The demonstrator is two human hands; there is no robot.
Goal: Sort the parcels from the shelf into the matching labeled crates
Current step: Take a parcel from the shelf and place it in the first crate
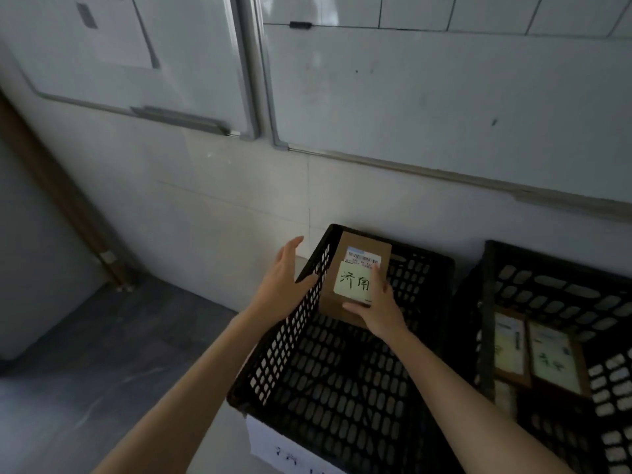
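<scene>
A small brown cardboard parcel [355, 265] with a barcode sticker and a pale handwritten note is held over a black perforated crate [284, 343]. My right hand [378, 307] grips the parcel at its near right corner, thumb under the near edge. My left hand [284, 280] hovers open just outside the crate's left wall, fingers spread, not touching the parcel. The crate's inside looks dark with no parcels showing. A white paper label [284, 449] with handwriting hangs on its near side.
A second black crate [492, 268] stands to the right, holding several labelled parcels [550, 357]. Both crates sit against a white wall with whiteboards [444, 90] above. Grey floor [102, 336] lies to the left.
</scene>
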